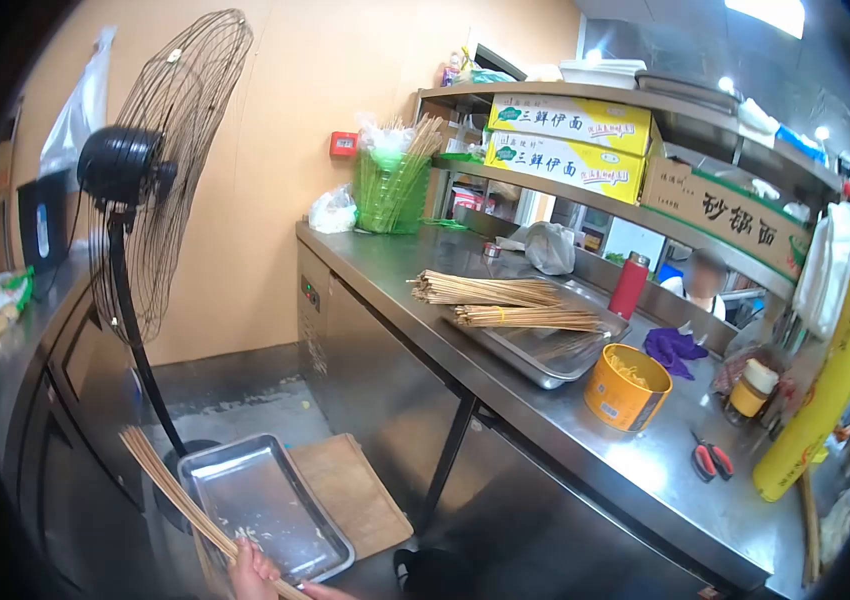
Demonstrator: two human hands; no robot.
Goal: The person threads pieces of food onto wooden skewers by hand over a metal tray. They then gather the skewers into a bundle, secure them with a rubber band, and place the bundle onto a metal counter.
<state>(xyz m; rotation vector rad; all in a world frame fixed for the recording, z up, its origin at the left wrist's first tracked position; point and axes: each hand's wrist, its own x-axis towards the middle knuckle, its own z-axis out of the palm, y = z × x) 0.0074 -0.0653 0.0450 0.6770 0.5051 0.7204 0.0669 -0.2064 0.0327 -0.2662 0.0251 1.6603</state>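
On the shelf, cartons (567,119) marked 三鲜伊面, another (720,214) 砂锅面.

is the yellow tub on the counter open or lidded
Open: the yellow tub shows its round mouth with no lid, and pale contents are visible inside.

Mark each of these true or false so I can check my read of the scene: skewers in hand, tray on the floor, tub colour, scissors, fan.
1. A hand grips a bunch of bamboo skewers. True.
2. The metal tray by that hand is piled full of skewers. False: it holds only a few scraps.
3. Two skewer bundles lie across the tray on the counter. True.
4. The round tub on the counter is blue. False: it is yellow.
5. Red-handled scissors lie on the counter. True.
6. The standing fan sits on the counter. False: it stands on the floor.
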